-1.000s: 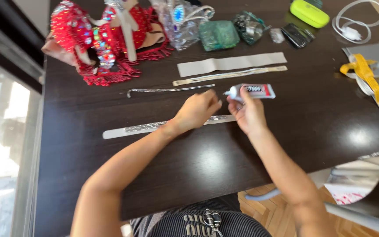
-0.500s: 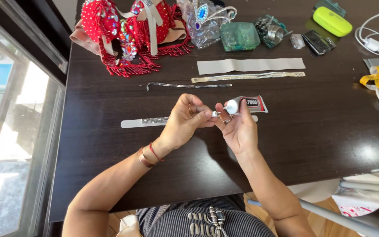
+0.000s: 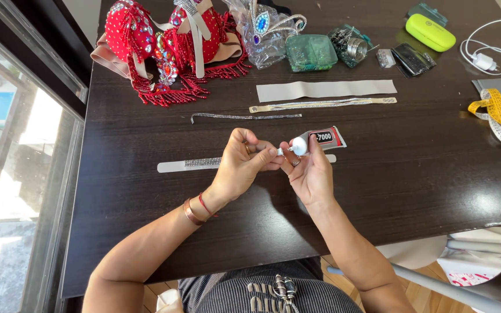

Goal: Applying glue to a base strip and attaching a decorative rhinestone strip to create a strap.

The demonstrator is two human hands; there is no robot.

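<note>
My right hand (image 3: 311, 174) grips a small glue tube (image 3: 320, 139) with a white nozzle end pointing left. My left hand (image 3: 242, 165) pinches the tube's tip or cap between thumb and fingers, touching the nozzle. Both hands hover over a pale strip partly covered with rhinestones (image 3: 192, 164) lying on the dark wooden table (image 3: 413, 185). A loose rhinestone chain (image 3: 244, 117) lies just beyond the hands.
At the back stand a red beaded bra top (image 3: 163, 49), a jewelled tiara in clear wrap (image 3: 265, 29), bead bags (image 3: 311, 52), a grey strip (image 3: 326, 90) and a trimmed band (image 3: 323, 105). A green case (image 3: 430, 32), white charger (image 3: 485, 58) and yellow tape measure (image 3: 497, 113) sit right.
The view has shifted so the table sits lower and more central. My hands came together at the tube's nozzle and stay there, lifted slightly off the strip.
</note>
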